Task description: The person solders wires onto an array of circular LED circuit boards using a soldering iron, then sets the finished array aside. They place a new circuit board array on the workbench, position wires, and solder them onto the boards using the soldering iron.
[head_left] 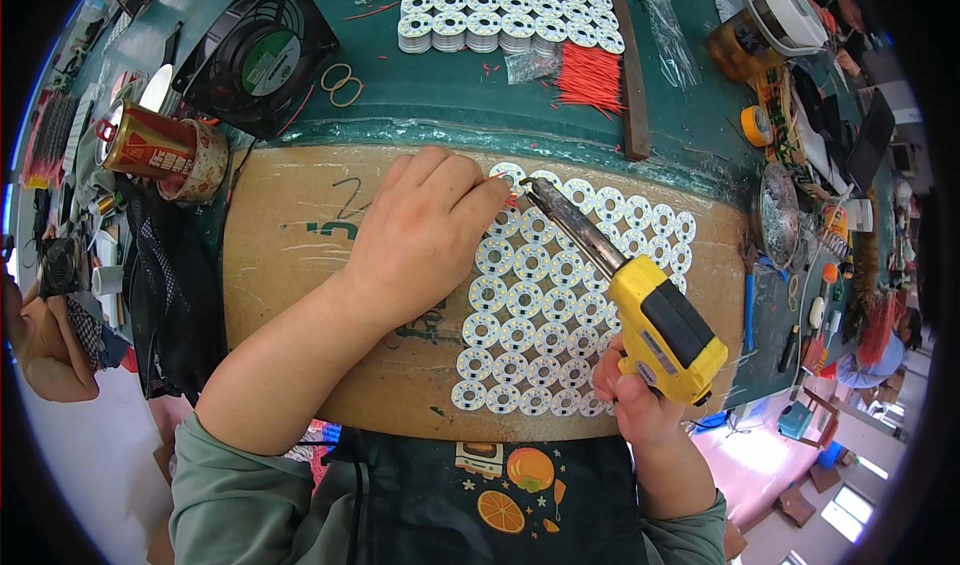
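A panel of round white LED circuit boards (525,296), joined in rows, lies on a brown board (290,255) in front of me. My right hand (640,397) grips the handle of a yellow and black soldering gun (668,327). The gun's metal tip points up and left and reaches a disc in the panel's far row. Beside that tip, my left hand (425,227) is closed in a pinch over the panel's far left corner. A bit of red wire (511,203) shows at its fingertips; the rest is hidden by the fingers.
Beyond the brown board are stacked LED panels (510,10), a pile of red wires (590,77) and a dark metal bar (633,85). A black fan (262,60) and a red-gold can (150,143) stand far left. A jar (755,35) and metal bowl (777,215) sit right.
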`<state>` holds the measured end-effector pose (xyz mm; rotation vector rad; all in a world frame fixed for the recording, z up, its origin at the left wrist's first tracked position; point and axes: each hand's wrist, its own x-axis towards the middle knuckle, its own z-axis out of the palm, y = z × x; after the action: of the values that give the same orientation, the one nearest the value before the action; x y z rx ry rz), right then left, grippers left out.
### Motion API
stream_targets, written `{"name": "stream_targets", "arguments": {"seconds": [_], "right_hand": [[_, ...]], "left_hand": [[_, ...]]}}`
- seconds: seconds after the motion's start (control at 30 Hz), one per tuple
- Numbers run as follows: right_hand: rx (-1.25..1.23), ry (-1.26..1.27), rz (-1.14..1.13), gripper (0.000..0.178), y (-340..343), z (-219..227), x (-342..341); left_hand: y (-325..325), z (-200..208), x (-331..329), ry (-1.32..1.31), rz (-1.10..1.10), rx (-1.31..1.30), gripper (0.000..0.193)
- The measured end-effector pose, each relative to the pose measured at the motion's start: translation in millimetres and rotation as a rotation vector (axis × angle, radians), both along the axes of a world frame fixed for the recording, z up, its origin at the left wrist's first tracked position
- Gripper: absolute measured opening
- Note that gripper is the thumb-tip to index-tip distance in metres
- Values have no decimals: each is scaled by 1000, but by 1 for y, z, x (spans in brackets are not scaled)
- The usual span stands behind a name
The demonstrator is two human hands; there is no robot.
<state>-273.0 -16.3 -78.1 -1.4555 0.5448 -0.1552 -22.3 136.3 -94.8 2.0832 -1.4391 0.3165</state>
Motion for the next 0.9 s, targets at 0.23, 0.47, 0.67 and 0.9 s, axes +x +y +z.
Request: {"name": "stream_targets", "arguments": {"seconds": [0.23,0.47,0.67,0.9], "right_hand": [[18,0,-5,56,0,1,0],[-49,-16,-32,59,4,2,4],[-15,-13,5,70,0,3,4],[135,-26,-53,81,1,5,0]], "left_hand": [[-1,-2,1,11,-3,-15,23],[-2,1,1,-10,-1,-34,25],[-1,-1,0,4,4,9,24],[-1,1,-1,-7,20,-48,22]]}}
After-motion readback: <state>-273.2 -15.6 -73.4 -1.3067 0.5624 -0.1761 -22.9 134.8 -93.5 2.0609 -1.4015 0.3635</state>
